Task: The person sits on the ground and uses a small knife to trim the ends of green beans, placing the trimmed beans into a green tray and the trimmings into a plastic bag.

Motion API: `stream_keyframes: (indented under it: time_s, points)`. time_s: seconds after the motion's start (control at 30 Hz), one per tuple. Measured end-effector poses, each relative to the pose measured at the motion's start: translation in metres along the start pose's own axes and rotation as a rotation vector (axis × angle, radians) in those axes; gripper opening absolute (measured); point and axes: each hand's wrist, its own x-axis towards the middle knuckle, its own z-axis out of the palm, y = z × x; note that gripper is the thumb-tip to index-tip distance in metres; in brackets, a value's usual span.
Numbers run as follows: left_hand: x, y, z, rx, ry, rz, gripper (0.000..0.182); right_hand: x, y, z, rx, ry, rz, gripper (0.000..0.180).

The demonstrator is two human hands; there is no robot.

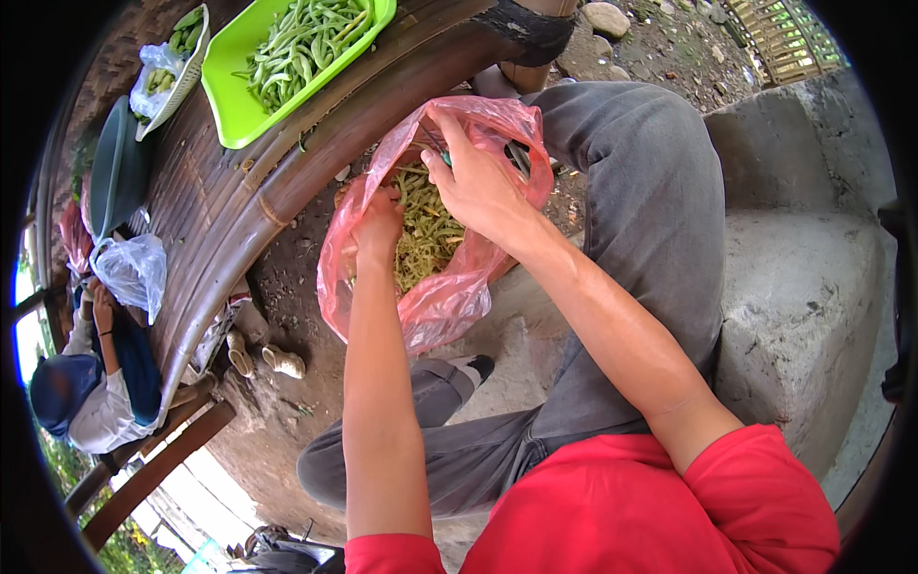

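A translucent red plastic bag [445, 316] stands open between my legs. Inside it lies a heap of yellowish-green bean trimmings and stringy scraps [427, 251]. My left hand [380, 222] reaches into the bag's left side, fingers bent at the scraps; its fingertips are partly hidden. Over the bag's far side is my right hand [473, 176], index finger stretched toward the rim. A thin tool with a green handle [446, 158], apparently a small knife, shows between thumb and fingers, mostly covered by the hand.
A bright green tray [233, 118] of green beans [308, 50] rests on a bamboo platform [208, 194]. Nearby are a white basket [172, 107], a dark basin [118, 172] and a clear plastic bag [133, 269]. Another person [107, 387] sits at left. A concrete ledge [796, 308] is at right.
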Motion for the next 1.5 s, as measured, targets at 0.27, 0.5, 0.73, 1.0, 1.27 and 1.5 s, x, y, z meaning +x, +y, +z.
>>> stream_keyframes:
  time_s: [0.27,0.5,0.73,1.0,1.27,1.5]
  points:
    - [-0.061,0.044,-0.061,-0.007,0.011,-0.168,0.027,-0.009,-0.017,-0.008,-0.078,-0.053,-0.113,0.045]
    - [-0.145,0.076,-0.137,-0.491,-0.083,-0.110,0.024,-0.033,-0.057,-0.032,-0.134,-0.412,0.005,0.038]
    - [-0.171,0.093,-0.165,-0.777,-0.069,0.106,0.022,-0.053,-0.085,-0.035,0.203,-0.542,-0.105,0.024]
    - [-0.182,0.102,-0.179,-0.665,0.388,0.194,0.027,-0.076,-0.104,-0.022,0.321,-0.434,-0.238,0.018]
    - [-0.185,0.105,-0.184,-0.535,0.696,0.242,0.021,-0.082,-0.106,-0.017,0.551,-0.498,-0.330,0.046]
    - [-0.185,0.103,-0.186,-0.429,0.743,0.260,0.022,-0.083,-0.103,-0.013,0.537,-0.507,-0.438,0.052]
